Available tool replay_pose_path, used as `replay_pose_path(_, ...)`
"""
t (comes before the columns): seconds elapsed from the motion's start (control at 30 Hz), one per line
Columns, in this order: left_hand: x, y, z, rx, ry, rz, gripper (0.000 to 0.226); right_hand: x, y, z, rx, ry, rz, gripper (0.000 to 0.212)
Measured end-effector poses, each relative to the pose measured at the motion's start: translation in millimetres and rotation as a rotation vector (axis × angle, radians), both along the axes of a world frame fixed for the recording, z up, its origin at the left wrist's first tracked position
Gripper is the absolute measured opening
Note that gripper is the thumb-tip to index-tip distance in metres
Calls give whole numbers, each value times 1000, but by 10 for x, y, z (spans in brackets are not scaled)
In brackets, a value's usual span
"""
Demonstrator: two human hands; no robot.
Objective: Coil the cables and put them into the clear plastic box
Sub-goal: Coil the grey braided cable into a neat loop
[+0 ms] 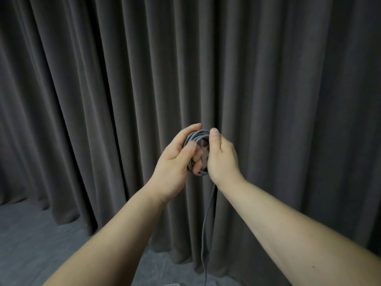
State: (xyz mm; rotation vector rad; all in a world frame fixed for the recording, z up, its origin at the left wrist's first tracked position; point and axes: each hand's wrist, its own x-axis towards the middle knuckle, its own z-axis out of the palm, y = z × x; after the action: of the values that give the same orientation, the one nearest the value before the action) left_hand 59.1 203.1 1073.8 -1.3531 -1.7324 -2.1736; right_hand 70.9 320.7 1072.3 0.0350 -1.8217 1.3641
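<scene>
Both bare forearms reach out from the bottom corners and meet at chest height in front of a dark grey curtain (103, 79) that hangs in heavy folds down to a grey floor (31, 234). Between the hands sits a small coil of grey braided cable (196, 135), several loops stacked together. Her or his left hand (177, 159) grasps the coil from the left side, fingers curled around the top of the loops and the thumb pressed across the front of them. On the other side the right hand (221, 159) pinches the coil's right edge, thumb up along the loops; its other fingers are hidden behind the hand. One loose tail of the same cable drops straight down from under the right wrist, hanging free between the forearms and running out of view at the bottom edge.
</scene>
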Motion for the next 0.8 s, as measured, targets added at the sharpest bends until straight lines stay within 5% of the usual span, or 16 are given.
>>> replay_pose_path(0.27,130,150,-52,33,20,70,30,48,114,41,95,-36,2,48)
replay_pose_path(0.43,187,149,41,202,-115,145,27,67,123,51,-61,-267,312,52)
replay_pose_path(0.57,-2,-34,261,445,-174,256,23,170,248,-200,-54,-591,642,6)
replay_pose_path(0.6,-70,-100,308,493,-187,291,22,178,280,-273,-2,-636,645,10)
replay_pose_path(0.73,-255,-352,384,581,-230,410,22,81,421,-391,249,-550,322,20)
replay_pose_path(0.8,-294,-418,363,560,-224,469,24,72,475,-311,607,-442,70,12)
